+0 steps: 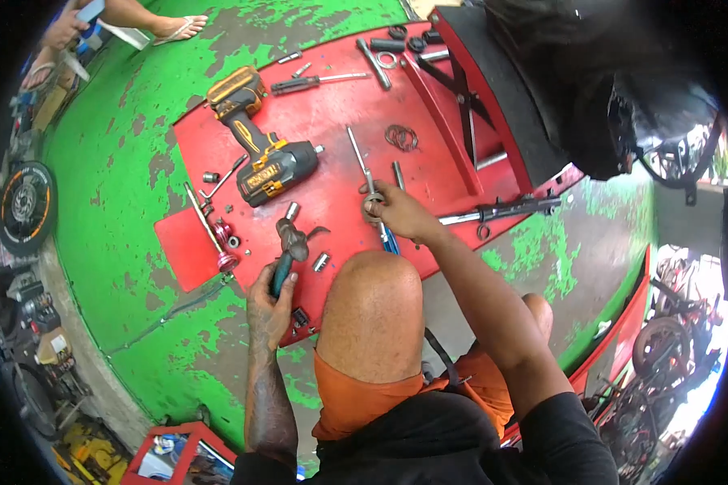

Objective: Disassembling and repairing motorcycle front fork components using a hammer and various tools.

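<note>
My left hand (273,297) grips a hammer (293,241) by its teal handle, its dark metal head pointing up over the red bench top (194,250). My right hand (396,212) is closed on a small metal ring (373,202) beside a long thin steel rod (356,149); a blue-handled tool (388,242) lies partly under that hand. Left of the rod rests a yellow-and-black impact wrench (271,174). Loose sockets (320,263), thin rings (401,139) and a metal shaft with red fittings (206,214) lie about. A long metal tube (510,210) lies right of my right hand.
Beyond stand a red-framed stand (469,97) and dark vehicle parts (582,89). Another person's foot (178,28) and hand (61,32) show at upper left, above the green floor (113,202). Wheels (26,206) line the left; red cabinets (162,449) sit lower left.
</note>
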{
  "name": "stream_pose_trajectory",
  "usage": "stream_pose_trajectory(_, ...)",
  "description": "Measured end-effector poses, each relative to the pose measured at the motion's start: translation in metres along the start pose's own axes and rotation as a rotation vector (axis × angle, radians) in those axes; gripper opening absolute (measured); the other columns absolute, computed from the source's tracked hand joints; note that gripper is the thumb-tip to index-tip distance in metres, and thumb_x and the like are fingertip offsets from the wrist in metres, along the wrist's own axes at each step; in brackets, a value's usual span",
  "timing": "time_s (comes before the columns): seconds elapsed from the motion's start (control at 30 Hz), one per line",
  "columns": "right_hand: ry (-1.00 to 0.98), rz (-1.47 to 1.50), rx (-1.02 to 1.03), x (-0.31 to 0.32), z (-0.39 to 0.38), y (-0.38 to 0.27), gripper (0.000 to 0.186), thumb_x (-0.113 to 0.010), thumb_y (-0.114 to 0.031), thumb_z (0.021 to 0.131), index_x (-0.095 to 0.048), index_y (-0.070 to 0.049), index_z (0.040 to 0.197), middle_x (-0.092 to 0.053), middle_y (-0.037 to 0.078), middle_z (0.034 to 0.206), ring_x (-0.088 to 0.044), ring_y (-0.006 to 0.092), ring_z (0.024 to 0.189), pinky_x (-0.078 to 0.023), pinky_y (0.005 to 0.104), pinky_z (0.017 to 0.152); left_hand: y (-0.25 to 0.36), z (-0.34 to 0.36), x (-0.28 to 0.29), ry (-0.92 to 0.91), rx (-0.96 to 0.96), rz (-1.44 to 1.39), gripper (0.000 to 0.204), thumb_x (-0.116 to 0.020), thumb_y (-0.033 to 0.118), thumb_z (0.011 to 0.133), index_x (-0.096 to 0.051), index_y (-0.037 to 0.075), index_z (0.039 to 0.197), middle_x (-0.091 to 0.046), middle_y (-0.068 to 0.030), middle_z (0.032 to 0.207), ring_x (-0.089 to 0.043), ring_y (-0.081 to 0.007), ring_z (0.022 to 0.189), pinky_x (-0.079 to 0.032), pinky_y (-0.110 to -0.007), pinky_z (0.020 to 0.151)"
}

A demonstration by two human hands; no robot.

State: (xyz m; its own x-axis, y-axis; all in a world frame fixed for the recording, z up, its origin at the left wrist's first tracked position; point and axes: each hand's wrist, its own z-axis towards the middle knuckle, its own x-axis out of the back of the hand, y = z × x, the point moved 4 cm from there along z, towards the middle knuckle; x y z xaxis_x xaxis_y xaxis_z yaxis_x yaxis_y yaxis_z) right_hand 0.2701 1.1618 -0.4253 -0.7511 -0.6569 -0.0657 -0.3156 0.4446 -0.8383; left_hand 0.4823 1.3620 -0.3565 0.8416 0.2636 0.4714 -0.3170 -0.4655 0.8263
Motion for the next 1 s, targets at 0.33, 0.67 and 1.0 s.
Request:
stream_pose_trajectory(0.33,0.103,-0.501,0.038,-0.005,0.049,0.000,0.029,-0.056,-0.015,0.092,-0.068,0.003,0.111,-0.071,0.022,0.103,-0.069,0.0305,0.099,-0.052,0.0392,0.090,0.010,0.005,0.038,0.157,-0.011,-0.036,0.026,-0.069,0.017,0.091,-0.064,-0.002,0.107,-0.052,-0.0042,0.069,-0.045,-0.0131,0.061,-0.041,-0.032,0.056)
stream_pose_trajectory(0.67,0.167,-0.327,0.118,0.026,-0.006,-0.082,0.023,-0.058,-0.015,0.096,-0.066,-0.002,0.113,-0.070,0.008,0.089,-0.067,0.0139,0.084,-0.055,0.0313,0.073,0.026,0.024,0.077,0.315,-0.148,-0.209,0.030,-0.067,0.012,0.091,-0.063,-0.004,0.116,-0.066,-0.0074,0.092,-0.059,-0.0143,0.081,-0.050,-0.031,0.075)
stream_pose_trajectory(1.0,0.118,0.596,0.257,0.059,-0.141,-0.189,0.034,-0.052,-0.023,0.103,-0.053,-0.002,0.129,-0.059,0.012,0.129,-0.058,0.0257,0.123,-0.046,0.0409,0.106,0.088,-0.008,0.101,0.335,-0.191,-0.442,0.028,-0.060,0.012,0.097,-0.059,-0.002,0.121,-0.063,-0.0042,0.100,-0.060,-0.0128,0.089,-0.050,-0.027,0.078)
